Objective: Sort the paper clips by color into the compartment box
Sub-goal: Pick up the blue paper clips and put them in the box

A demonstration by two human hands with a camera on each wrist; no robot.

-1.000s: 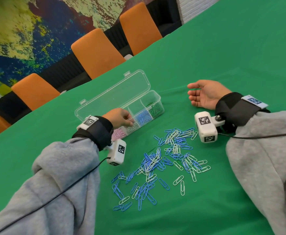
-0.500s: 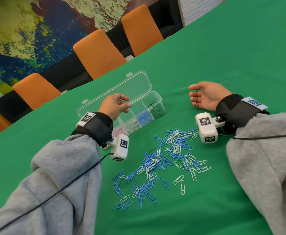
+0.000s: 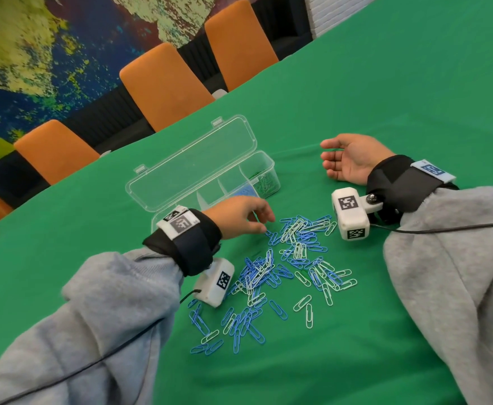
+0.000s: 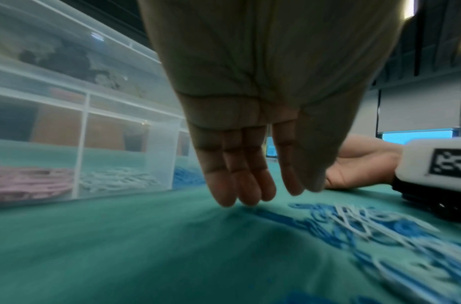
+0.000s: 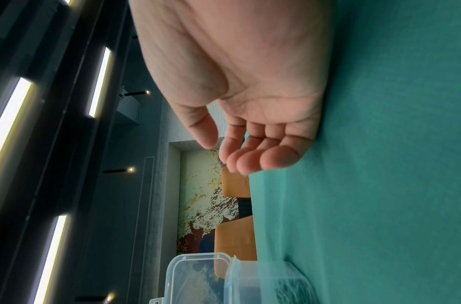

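On the green worktop [image 3: 385,83] left hand [image 3: 239,219] reaches the paper clips [image 3: 283,273], fingers loose, gripping nothing; right hand [image 3: 350,160] rests palm-up, idle. Compartment box [image 3: 264,163] sits open just behind. Risk: tangled blue and white clips lift together, landing in the wrong compartment.

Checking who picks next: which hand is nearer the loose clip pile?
Left. The left hand reaches the loose clip pile's far edge; the right hand rests palm-up beyond it.
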